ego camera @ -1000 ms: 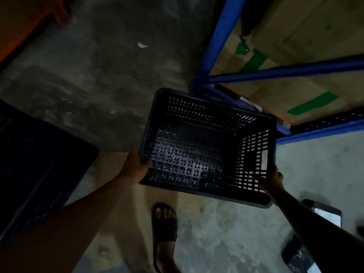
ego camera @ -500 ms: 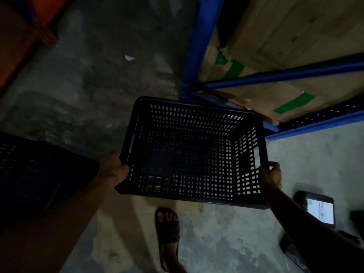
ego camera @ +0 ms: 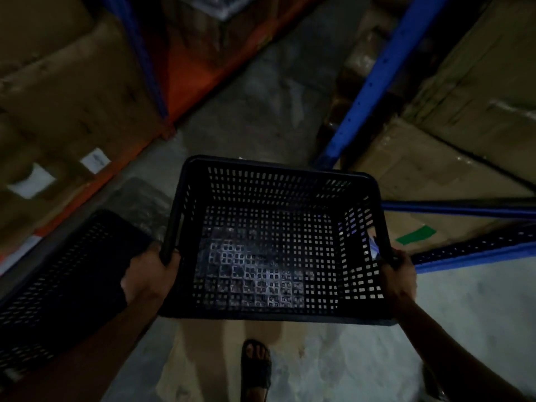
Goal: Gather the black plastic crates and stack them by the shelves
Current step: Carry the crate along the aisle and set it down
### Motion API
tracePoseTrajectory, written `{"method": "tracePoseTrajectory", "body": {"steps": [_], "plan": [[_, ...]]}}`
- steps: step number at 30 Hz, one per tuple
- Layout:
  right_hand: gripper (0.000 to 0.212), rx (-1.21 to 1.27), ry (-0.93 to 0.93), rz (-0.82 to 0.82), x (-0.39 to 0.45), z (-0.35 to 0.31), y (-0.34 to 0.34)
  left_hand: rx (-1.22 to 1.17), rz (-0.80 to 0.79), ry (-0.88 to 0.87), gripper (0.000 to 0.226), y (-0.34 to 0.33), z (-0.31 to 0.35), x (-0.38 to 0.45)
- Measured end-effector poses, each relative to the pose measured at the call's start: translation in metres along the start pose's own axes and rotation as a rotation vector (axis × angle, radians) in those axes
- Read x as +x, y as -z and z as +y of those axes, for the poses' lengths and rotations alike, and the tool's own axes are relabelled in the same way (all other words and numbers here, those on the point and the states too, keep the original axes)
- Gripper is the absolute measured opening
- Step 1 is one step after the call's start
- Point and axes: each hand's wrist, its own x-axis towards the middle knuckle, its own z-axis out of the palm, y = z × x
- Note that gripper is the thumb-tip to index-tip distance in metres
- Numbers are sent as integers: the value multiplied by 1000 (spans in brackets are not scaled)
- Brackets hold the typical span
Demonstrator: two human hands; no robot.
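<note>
I carry an empty black plastic crate (ego camera: 272, 242) with perforated walls, held level above the concrete floor at the centre of the view. My left hand (ego camera: 150, 271) grips its left rim by the handle slot. My right hand (ego camera: 398, 274) grips the right rim. A second black crate (ego camera: 58, 285) sits low at the left, partly hidden behind my left forearm.
Blue shelf uprights and beams (ego camera: 374, 82) with cardboard boxes (ego camera: 435, 158) stand to the right. An orange-framed rack (ego camera: 197, 68) with boxes lines the left. A narrow concrete aisle (ego camera: 261, 105) runs ahead. My sandalled foot (ego camera: 256, 367) is below the crate.
The view has swung up and left, so the aisle and the left rack now show. The crate has levelled in both hands and the second crate at the left has come closer.
</note>
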Motion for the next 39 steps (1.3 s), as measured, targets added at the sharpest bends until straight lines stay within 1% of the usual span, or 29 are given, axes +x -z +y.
{"method": "tracePoseTrajectory", "body": {"steps": [3,7,8,10,11,13,16,20,22,24,27,32,36,39], "plan": [[39,33,73,-41,-29,-27,-10,-44,48,31,36,31,-39,-8],[24,55,191,-106,-68,-56,-46,-100,116,115,36,58,-111,-25],[21,61,236,-148,-84,-65,-64,-112,136,165,35,68,-139,-32],[16,59,278,-181,-104,-76,-82,-118,149,220,34,74,-171,-41],[15,48,319,-206,-124,-89,-101,-119,159,269,35,85,-200,-48],[13,33,385,-221,-147,-105,-122,-122,150,316,34,92,-232,-55],[14,28,463,-305,-179,-137,-163,-154,177,414,33,105,-284,-61],[13,37,554,-379,-216,-185,-227,-211,197,521,32,112,-343,-61],[9,52,612,-445,-231,-206,-263,-233,215,596,32,110,-369,-60],[10,69,650,-497,-238,-222,-286,-251,212,620,31,104,-381,-61],[11,33,700,-580,-251,-247,-331,-252,198,705,32,94,-404,-59],[10,-48,792,-655,-266,-262,-385,-248,158,822,39,76,-425,-58],[17,-52,821,-623,-267,-268,-410,-262,171,870,39,68,-426,-52],[20,-118,876,-600,-268,-271,-413,-277,150,901,41,67,-423,-48]]}}
